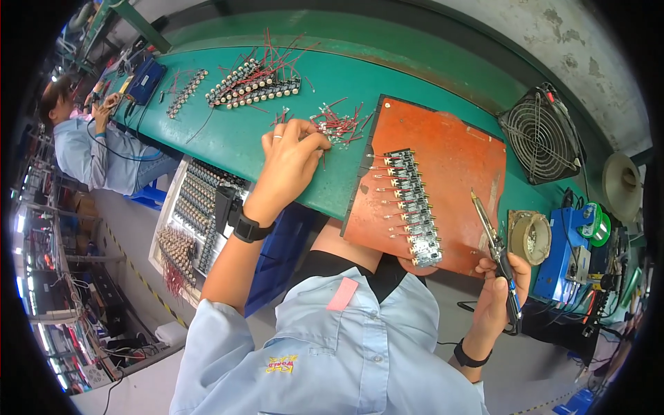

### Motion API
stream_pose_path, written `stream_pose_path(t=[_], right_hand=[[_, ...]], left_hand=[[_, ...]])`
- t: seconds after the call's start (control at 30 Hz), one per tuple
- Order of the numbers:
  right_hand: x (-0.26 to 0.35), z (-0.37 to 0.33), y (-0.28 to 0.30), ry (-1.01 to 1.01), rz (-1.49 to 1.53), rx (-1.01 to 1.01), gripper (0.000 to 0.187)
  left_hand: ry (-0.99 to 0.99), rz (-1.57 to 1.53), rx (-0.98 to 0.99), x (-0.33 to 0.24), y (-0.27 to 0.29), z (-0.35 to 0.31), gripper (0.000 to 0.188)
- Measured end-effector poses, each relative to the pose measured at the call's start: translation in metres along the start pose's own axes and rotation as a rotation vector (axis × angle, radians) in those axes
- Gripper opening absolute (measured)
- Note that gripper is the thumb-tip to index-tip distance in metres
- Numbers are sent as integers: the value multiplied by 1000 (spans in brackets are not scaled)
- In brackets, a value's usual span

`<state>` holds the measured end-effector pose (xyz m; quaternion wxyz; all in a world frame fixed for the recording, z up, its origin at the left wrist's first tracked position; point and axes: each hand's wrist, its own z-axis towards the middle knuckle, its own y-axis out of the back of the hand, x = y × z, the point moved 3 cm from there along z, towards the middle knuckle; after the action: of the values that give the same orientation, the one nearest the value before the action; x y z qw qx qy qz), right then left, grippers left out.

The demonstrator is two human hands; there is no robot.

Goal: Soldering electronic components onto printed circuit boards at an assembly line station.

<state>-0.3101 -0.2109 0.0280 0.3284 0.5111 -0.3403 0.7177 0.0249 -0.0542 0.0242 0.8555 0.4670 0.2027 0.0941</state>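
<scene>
My green table (228, 138) curves away to my left, set against a stained, rough grey wall (553, 34). A wire-guarded fan (541, 135) stands at its far edge. Below me the grey floor (131, 263) carries a yellow-and-black striped line (142, 280). Further along, another person (83, 149) in a pale blue coat sits working. Bright light glares at my far left.

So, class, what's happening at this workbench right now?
A person sits at a green bench. The left hand reaches into a small pile of red wires. The right hand holds a soldering iron beside an orange board carrying a row of small circuit boards. Another person works farther along.
</scene>
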Motion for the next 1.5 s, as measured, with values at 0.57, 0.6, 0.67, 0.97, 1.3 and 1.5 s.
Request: stream_pose_path(t=[0.57, 0.6, 0.67, 0.97, 1.3, 1.5], right_hand=[[1, 3, -6, -2, 5, -49, 52], [1, 3, -7, 2, -3, -28, 51], [3, 2, -7, 3, -29, -23, 51], [3, 1, -6, -35, -52, -43, 57], [2, 2, -7, -32, -38, -50, 57], [2, 2, -11, -15, -1, -26, 58]], left_hand=[[20, -225, 48, -8, 2, -2, 7], [-8, -213, 14, -8, 3, -2, 8], [-69, -206, -45, -10, 1, -3, 11], [17, -226, 11, -4, -5, -6, 13], [176, -457, -210, -5, 6, 7, 11], [321, -502, -311, -11, 14, 6, 11]])
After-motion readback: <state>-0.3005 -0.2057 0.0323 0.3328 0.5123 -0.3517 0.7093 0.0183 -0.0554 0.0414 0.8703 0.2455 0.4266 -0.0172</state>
